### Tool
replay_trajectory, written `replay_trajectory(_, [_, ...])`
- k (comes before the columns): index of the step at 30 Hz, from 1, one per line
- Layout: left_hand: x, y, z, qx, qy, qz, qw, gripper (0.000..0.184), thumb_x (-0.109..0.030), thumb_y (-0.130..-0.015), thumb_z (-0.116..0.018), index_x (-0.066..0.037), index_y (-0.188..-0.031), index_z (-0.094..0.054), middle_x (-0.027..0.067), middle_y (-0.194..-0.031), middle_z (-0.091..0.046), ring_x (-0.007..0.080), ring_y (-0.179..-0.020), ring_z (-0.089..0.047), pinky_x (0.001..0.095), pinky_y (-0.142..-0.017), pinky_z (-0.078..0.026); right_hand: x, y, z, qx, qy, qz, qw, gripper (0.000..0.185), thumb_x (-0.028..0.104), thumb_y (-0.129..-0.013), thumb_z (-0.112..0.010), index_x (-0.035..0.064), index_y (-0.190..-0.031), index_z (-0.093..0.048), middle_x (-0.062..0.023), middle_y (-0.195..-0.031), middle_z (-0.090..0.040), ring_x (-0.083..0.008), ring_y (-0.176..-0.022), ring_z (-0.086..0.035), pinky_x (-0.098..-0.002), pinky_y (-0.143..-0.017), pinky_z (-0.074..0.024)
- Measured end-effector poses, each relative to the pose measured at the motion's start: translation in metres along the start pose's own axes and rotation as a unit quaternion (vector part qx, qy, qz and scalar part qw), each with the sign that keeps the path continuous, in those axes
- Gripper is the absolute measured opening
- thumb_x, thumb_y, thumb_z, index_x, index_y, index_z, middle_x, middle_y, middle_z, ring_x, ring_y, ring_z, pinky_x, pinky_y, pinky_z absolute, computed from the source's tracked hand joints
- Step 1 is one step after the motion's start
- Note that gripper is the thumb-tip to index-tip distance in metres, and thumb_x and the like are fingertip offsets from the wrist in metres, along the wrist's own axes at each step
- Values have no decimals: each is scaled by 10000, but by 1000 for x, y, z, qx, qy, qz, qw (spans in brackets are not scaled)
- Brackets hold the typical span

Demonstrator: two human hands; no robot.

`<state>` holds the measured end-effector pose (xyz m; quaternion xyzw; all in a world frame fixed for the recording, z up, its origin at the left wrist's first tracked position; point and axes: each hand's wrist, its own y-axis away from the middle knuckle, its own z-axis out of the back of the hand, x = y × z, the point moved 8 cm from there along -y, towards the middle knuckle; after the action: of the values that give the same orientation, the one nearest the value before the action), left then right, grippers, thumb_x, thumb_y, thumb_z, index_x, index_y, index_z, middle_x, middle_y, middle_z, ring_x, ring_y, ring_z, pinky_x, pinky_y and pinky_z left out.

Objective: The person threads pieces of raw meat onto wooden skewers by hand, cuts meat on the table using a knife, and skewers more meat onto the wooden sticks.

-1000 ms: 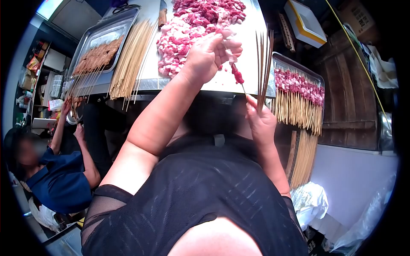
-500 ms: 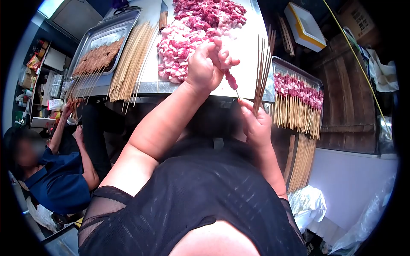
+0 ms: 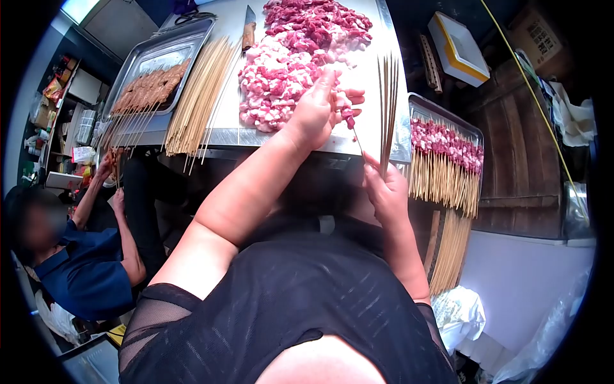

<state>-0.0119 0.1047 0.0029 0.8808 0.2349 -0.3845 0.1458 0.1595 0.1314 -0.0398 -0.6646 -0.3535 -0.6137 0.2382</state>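
My left hand (image 3: 314,110) is over the table's front edge beside the meat pile, its fingers curled loosely around small pieces of raw meat (image 3: 343,101). Part of what lies in the palm is hidden. My right hand (image 3: 387,192) pinches the lower end of a thin skewer (image 3: 358,141), which slants up to the left with red meat (image 3: 348,116) on its upper part, against my left fingers. That same hand also grips a bundle of several bare skewers (image 3: 387,115), standing nearly upright. Behind my left hand spreads the heap of cut pink and red meat (image 3: 272,83).
Left on the table (image 3: 224,136) lie loose skewers (image 3: 198,96), a knife (image 3: 248,35) and a tray (image 3: 203,32) of browned skewers. At right are a tray (image 3: 480,131) of raw meat skewers and more bare skewers (image 3: 451,246). A co-worker (image 3: 89,269) sits left, hands on skewers.
My left hand has turned and moved slightly right and down, its fingers now around the meat at the skewer's top. The right hand has dropped slightly, still holding the skewers.
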Motion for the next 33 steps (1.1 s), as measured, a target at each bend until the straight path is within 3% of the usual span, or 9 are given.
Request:
replay_trajectory(3, [18, 0, 2, -11, 33, 31, 999, 374, -280, -947, -470, -19, -1208, -408, 110, -876, -610, 216, -804, -616, 387, -786, -527, 3, 2, 0, -9, 18, 15, 1000, 263, 55, -903, -525, -7, -1151, -588, 27, -720, -520, -35, -629, -465, -171, -583, -393])
replay_trajectory(6, [28, 1, 4, -35, 49, 36, 998, 370, -286, -947, -472, -25, -1201, -406, 34, -717, -517, 136, -663, -537, 300, -659, -502, 0, 4, -1, -5, 37, 17, 999, 265, 49, -903, -521, -8, -1153, -587, 29, -720, -516, -32, -616, -456, -171, -570, -390])
replay_trajectory(8, [27, 1, -2, -7, 95, 23, 995, 356, -294, -949, -469, -35, -1190, -422, -27, -625, -354, 74, -530, -373, 218, -499, -379, -1, 8, -8, 13, 15, 20, 1000, 264, 40, -904, -513, -9, -1152, -588, 38, -714, -506, -26, -596, -441, -168, -548, -379])
replay_trajectory(12, [22, 6, -8, -37, 63, 37, 997, 365, -323, -950, -460, -42, -1179, -428, -42, -611, -302, 53, -454, -270, 188, -381, -233, -4, 21, -14, 18, -39, -28, 999, 262, 37, -905, -511, -12, -1152, -587, 47, -714, -495, -22, -588, -424, -164, -536, -363])
replay_trajectory(19, [34, 5, -10, -44, 58, 68, 995, 376, -356, -955, -433, -37, -1155, -436, -49, -585, -284, 43, -430, -243, 181, -352, -201, -6, 14, -21, 19, -92, -55, 994, 271, 45, -902, -520, 1, -1164, -575, 56, -697, -475, -14, -566, -408, -152, -500, -336])
replay_trajectory(23, [34, -3, -19, 78, 177, 47, 980, 497, -455, -946, -378, -28, -1198, -412, 38, -753, -455, 106, -622, -433, 264, -572, -421, -11, 9, -8, -29, -134, -64, 988, 259, 73, -911, -514, 16, -1157, -570, 41, -658, -499, -11, -488, -396, -150, -414, -303])
replay_trajectory(24, [28, 1, -21, 118, 112, 71, 984, 643, -547, -929, -278, -11, -1276, -351, 165, -1061, -529, 212, -909, -537, 378, -846, -452, -6, 9, -3, -38, -132, -69, 988, 249, 84, -915, -509, 22, -1148, -571, 27, -642, -513, -15, -461, -384, -153, -398, -296])
replay_trajectory(25, [27, 1, -21, 115, 149, 77, 979, 726, -591, -914, -201, 1, -1323, -296, 236, -1262, -453, 306, -1099, -515, 425, -969, -412, -6, 7, -1, -26, -151, -73, 985, 245, 86, -920, -500, 20, -1147, -565, 11, -642, -521, -23, -440, -371, -156, -389, -289])
replay_trajectory(33, [27, 1, -15, 90, 61, 96, 989, 559, -454, -967, -253, -5, -1295, -312, 262, -1236, -473, 343, -1137, -504, 453, -994, -399, -2, 8, -1, 5, -158, -48, 986, 254, 88, -942, -450, -10, -1166, -518, -78, -678, -573, -47, -407, -374, -153, -374, -297])
